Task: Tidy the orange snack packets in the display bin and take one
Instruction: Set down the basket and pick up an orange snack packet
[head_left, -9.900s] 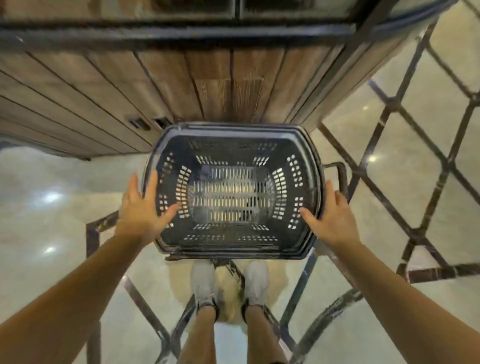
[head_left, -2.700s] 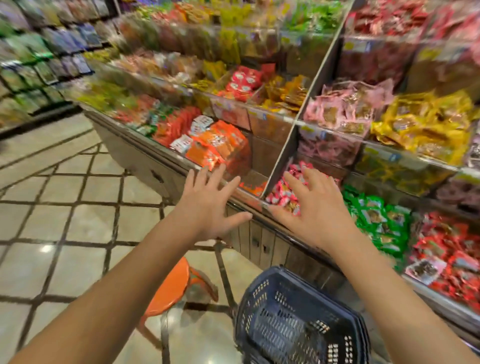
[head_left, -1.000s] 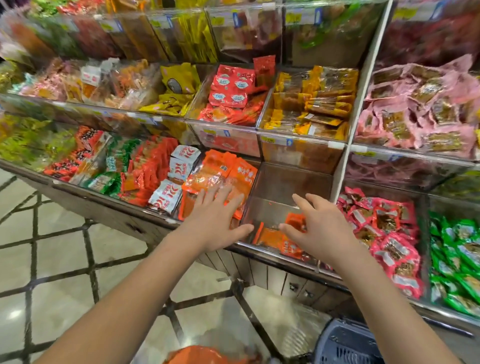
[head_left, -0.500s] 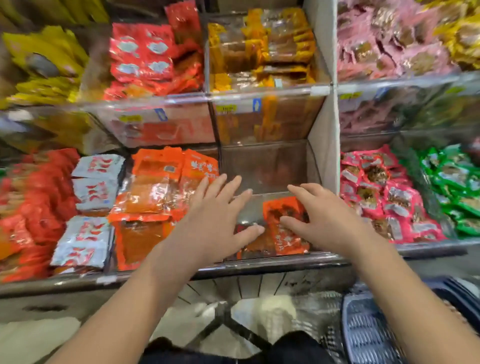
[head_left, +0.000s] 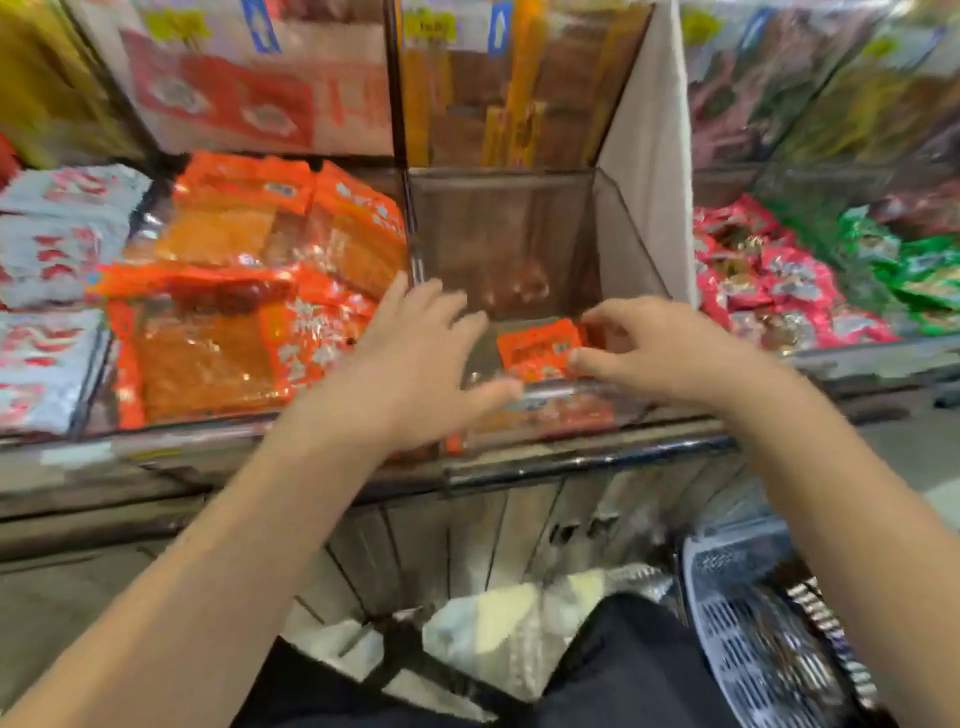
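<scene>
Both hands hovered at frame centre over the nearly empty clear display bin (head_left: 498, 218). The left hand (head_left: 415, 364) was spread flat, holding nothing. The right hand (head_left: 660, 353) curled beside an orange snack packet (head_left: 540, 347) lying at the bin's front; blur hid whether it gripped. This looked like the reaching step; next, pinch the packet's edge firmly.

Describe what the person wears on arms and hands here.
Both the left hand and right hand are bare: no gloves, and no rings, watch or bracelet show. The left forearm and right forearm are uncovered to the frame edge, with no sleeve in view. Blur could hide small details.
</scene>
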